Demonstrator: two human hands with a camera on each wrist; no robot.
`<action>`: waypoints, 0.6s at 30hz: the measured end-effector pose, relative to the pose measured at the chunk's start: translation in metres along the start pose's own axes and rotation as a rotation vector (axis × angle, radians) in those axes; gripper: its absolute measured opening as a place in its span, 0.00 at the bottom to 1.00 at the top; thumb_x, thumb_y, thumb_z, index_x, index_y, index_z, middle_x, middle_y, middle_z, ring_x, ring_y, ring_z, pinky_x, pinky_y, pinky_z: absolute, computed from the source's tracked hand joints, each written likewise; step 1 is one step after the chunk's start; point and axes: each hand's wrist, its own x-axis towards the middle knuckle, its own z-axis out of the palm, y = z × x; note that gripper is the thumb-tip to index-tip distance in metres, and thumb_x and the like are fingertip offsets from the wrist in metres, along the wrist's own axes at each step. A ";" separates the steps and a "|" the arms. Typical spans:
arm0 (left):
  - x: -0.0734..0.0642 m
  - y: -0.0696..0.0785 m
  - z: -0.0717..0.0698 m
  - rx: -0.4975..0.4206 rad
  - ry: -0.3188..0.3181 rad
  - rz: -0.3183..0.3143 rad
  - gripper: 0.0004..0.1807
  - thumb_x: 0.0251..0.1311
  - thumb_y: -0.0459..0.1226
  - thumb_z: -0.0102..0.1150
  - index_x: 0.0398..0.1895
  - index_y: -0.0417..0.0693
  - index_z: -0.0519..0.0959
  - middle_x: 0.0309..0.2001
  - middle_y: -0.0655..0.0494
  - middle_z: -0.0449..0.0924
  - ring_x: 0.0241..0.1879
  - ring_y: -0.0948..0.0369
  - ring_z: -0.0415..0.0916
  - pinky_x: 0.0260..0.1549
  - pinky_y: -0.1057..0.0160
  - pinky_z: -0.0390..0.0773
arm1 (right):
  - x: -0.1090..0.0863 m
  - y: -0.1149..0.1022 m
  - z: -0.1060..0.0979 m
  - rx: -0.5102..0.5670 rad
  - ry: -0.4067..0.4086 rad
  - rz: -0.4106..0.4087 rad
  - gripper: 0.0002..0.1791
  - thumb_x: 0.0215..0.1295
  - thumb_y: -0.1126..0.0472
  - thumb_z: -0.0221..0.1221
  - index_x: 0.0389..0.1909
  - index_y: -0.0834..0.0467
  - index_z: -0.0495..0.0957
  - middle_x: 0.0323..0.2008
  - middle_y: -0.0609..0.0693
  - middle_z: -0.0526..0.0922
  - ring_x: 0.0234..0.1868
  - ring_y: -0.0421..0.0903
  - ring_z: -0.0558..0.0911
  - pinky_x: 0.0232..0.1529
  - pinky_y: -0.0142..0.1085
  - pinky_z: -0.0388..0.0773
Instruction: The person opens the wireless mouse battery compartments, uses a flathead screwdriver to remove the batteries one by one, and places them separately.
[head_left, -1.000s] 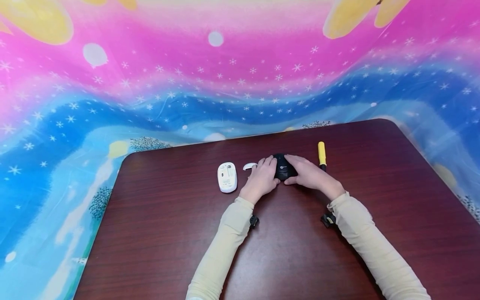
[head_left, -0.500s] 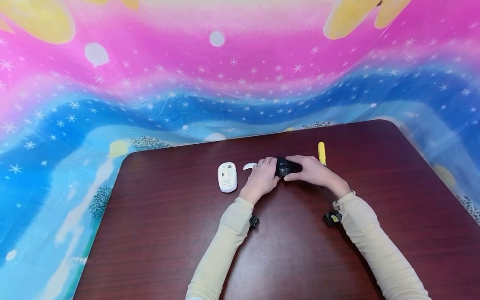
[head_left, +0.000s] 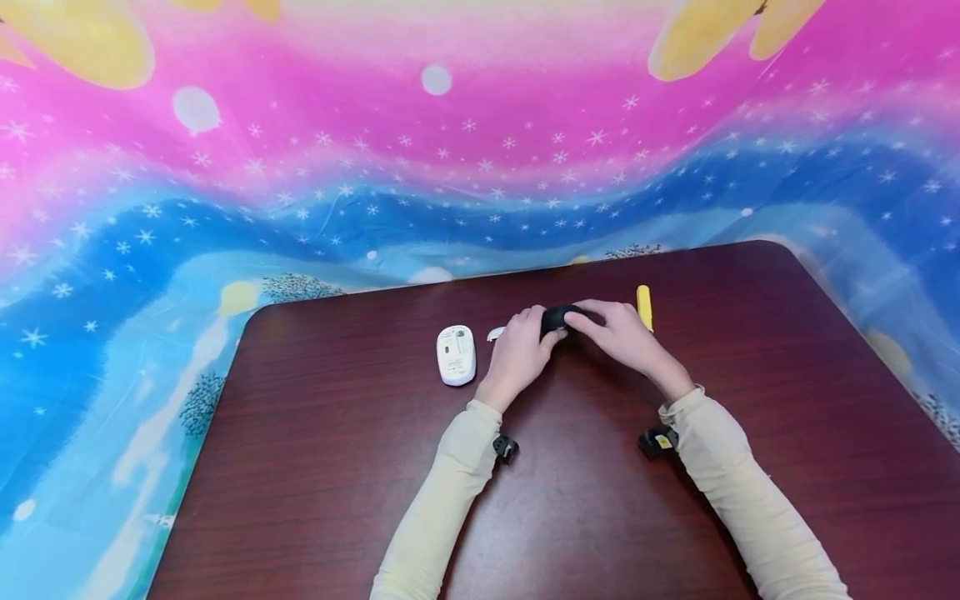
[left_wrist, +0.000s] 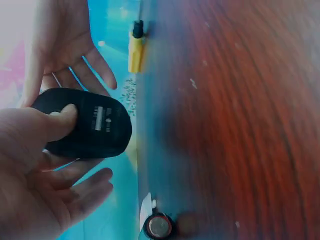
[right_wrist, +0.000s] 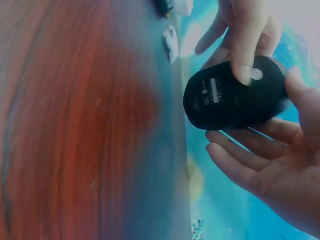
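Between both hands a black computer mouse (head_left: pixel 557 318) is held off the table, tilted so that its underside, with a small printed label, shows in both wrist views. My left hand (head_left: pixel 519 350) grips one end, its thumb pressed on the underside of the mouse (left_wrist: pixel 102 125) beside a pale round spot. My right hand (head_left: pixel 618 333) pinches the other end between thumb and fingers, the thumb at the rim in the right wrist view. A white mouse (head_left: pixel 456 356) lies upside down, its battery bay uncovered, left of my left hand. The white battery cover (head_left: pixel 495 333) is partly hidden behind that hand.
A yellow-handled screwdriver (head_left: pixel 644 307) lies just beyond my right hand; its black collar and shaft show in the left wrist view. A battery (left_wrist: pixel 160 226) rests by the white cover. The brown table (head_left: pixel 337 467) ends at a patterned cloth backdrop (head_left: pixel 480 133).
The black mouse has been lifted and turned over, from top side up to underside toward the wrists. My left hand has shifted from beside it to gripping it; the right hand has turned with it.
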 end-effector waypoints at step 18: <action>-0.011 -0.005 -0.025 -0.490 0.066 -0.253 0.19 0.74 0.43 0.59 0.58 0.38 0.81 0.44 0.48 0.86 0.42 0.58 0.82 0.43 0.62 0.80 | 0.011 -0.028 0.017 0.239 0.072 -0.002 0.26 0.78 0.58 0.59 0.73 0.58 0.71 0.51 0.63 0.81 0.47 0.58 0.86 0.45 0.47 0.86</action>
